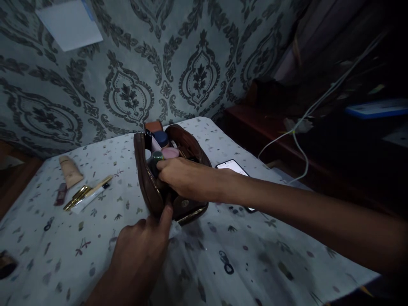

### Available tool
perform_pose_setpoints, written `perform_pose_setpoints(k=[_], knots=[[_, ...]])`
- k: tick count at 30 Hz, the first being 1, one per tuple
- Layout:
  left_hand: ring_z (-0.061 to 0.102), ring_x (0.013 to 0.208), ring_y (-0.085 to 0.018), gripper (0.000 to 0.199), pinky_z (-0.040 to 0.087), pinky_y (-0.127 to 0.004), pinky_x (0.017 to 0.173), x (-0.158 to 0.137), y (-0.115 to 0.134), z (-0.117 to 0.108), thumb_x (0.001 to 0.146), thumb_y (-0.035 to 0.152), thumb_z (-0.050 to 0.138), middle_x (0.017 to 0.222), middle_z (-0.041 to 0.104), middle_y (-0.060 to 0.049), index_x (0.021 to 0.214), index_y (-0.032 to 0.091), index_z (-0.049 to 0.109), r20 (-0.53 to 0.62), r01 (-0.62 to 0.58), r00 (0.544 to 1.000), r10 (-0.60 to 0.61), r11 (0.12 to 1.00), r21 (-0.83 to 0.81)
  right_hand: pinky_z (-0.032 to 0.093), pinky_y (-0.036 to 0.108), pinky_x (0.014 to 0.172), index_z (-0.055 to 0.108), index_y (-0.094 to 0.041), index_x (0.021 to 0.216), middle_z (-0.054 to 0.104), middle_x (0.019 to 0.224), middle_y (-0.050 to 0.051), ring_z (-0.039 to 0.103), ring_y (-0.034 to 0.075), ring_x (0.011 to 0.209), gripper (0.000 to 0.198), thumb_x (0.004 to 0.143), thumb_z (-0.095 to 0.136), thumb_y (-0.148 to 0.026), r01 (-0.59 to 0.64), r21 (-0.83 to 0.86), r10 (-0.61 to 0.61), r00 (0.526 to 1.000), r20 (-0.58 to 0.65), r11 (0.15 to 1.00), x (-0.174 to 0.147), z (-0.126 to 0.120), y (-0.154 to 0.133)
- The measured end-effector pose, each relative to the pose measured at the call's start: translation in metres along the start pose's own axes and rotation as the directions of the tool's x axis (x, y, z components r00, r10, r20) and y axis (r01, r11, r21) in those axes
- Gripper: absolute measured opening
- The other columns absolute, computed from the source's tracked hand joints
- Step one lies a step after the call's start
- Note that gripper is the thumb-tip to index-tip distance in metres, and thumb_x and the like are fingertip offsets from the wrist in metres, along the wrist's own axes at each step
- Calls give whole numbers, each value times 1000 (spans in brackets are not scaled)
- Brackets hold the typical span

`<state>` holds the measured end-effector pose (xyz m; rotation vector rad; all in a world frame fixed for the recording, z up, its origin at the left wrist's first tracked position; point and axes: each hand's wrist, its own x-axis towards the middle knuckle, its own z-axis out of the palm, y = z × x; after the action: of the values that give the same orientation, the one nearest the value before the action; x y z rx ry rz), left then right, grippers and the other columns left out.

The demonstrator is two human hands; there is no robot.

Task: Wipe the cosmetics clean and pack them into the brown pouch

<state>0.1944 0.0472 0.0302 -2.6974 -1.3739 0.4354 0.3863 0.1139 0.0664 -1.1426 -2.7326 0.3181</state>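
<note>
A brown zippered makeup bag (145, 187) stands open on the patterned cloth, full of small cosmetics. Inside it are a dark blue-lidded jar (161, 138), a pink round container (170, 152) and a green-topped container (156, 156). My right hand (181, 174) reaches in from the right, its fingers closed and pointing down beside the green-topped container; what they hold is hidden. At the bag's near rim, my left hand (143, 242) grips the edge with one finger over it. Something whitish (174, 229) shows beside that hand, too blurred to name.
Left of the bag lie a beige tube (70, 171), a small dark red bottle (60, 194), a gold tube (77, 197) and a slim white-and-gold item (92, 195). A lit phone (232, 166) lies right, partly behind my forearm. White cables (299, 127) hang at the right.
</note>
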Motion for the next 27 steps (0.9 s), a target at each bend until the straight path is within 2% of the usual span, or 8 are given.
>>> perform_pose_setpoints(k=[3, 6, 11, 15, 20, 23, 27], knots=[[69, 64, -20, 70, 49, -24, 56, 0, 0, -1, 86, 18, 54, 75, 69, -4, 152, 22, 31, 19, 3, 1000, -3, 1000, 9, 33, 28, 58, 64, -12, 75, 64, 79, 6, 54, 15, 69, 23, 74, 51, 7, 37, 3, -37, 999, 26, 999, -5, -8, -4], [70, 65, -20, 71, 49, -25, 57, 0, 1, -2, 86, 17, 54, 76, 70, -5, 153, 22, 30, 29, 3, 1000, -4, 1000, 10, 33, 30, 59, 66, -11, 80, 68, 80, 8, 59, 18, 75, 21, 79, 52, 5, 63, -81, -60, 997, 48, 995, -9, -16, -10], [70, 65, -20, 68, 50, -25, 56, 0, 1, -3, 87, 14, 51, 77, 71, -6, 152, 19, 33, 10, -21, 1000, 21, 1000, 14, 33, 30, 59, 68, -10, 87, 70, 85, 10, 62, 20, 77, 21, 82, 52, 4, 54, -129, -38, 992, 124, 990, -13, -26, -17], [72, 66, -23, 65, 52, -28, 55, 1, 2, -7, 86, 13, 52, 78, 72, -8, 150, 19, 38, 56, -32, 998, 30, 998, 45, 35, 28, 59, 68, -9, 87, 69, 81, 9, 62, 19, 74, 21, 83, 53, 4, 31, -115, -13, 988, 155, 993, -13, -28, -18], [74, 69, -25, 63, 55, -31, 57, 2, 4, -15, 87, 10, 49, 82, 73, -9, 149, 22, 40, 85, -43, 996, 40, 998, 36, 40, 29, 65, 68, -4, 93, 70, 101, 16, 63, 20, 87, 24, 84, 49, 7, 101, -121, -77, 980, 186, 988, -1, -26, -15], [74, 70, -26, 64, 55, -32, 58, 2, 5, -15, 87, 9, 48, 82, 74, -9, 149, 22, 40, 104, -42, 994, 37, 998, 40, 40, 28, 66, 69, -3, 94, 70, 98, 15, 64, 18, 85, 28, 85, 44, 9, 89, -110, -60, 969, 242, 990, 10, -25, -13], [74, 71, -26, 65, 55, -31, 58, 2, 4, -14, 87, 10, 48, 82, 73, -9, 149, 22, 38, 94, -43, 995, 39, 998, 44, 40, 29, 68, 70, -5, 94, 70, 90, 12, 62, 17, 79, 28, 88, 45, 5, 93, -101, -66, 968, 240, 991, 17, -23, -10]])
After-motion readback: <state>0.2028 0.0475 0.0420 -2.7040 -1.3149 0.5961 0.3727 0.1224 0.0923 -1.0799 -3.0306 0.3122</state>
